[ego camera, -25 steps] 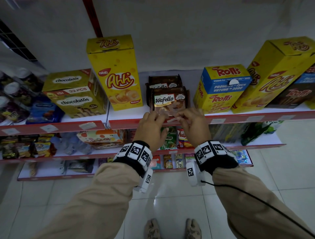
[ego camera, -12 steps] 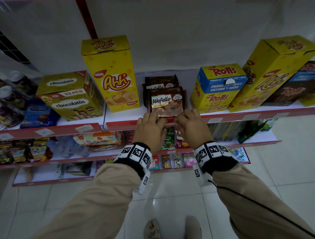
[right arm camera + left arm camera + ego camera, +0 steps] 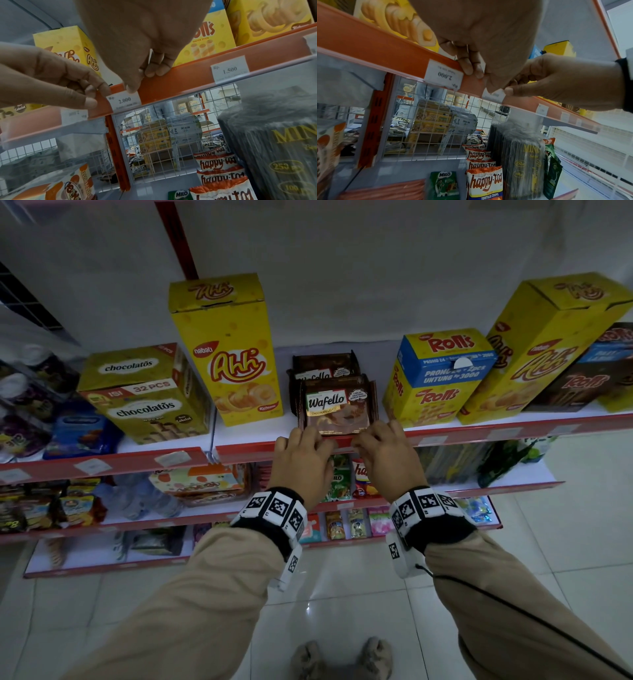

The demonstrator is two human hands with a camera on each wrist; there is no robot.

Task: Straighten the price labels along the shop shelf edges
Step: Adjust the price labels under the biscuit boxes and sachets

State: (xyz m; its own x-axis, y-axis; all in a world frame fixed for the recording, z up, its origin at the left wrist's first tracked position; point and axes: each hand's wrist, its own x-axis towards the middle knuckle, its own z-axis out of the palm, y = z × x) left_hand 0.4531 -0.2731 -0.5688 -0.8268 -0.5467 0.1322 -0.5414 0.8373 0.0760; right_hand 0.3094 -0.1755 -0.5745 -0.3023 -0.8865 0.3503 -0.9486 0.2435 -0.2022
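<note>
A white price label (image 3: 125,100) reading "Rp. 2.000" sits on the red shelf rail (image 3: 246,453), just below a brown Wafello pack (image 3: 337,405). My left hand (image 3: 310,441) and right hand (image 3: 371,440) meet at the rail and hide the label in the head view. In the right wrist view my right hand (image 3: 142,81) curls its fingers over the rail top, thumb pressing the label's upper right corner. My left hand (image 3: 96,94) pinches at the label's left edge. The left wrist view shows the label (image 3: 494,95) between both thumbs.
An upside-down 2.000 label (image 3: 443,75) sits further left on the same rail, and a 1.500 label (image 3: 229,69) to the right. Tilted labels (image 3: 171,457) lie on the left rail section. A yellow Ahh box (image 3: 236,361) and a Rolls box (image 3: 438,371) flank the Wafello packs.
Both hands have come down onto the red rail. The white label that showed lifted between them a second ago now lies against the rail under my fingers.
</note>
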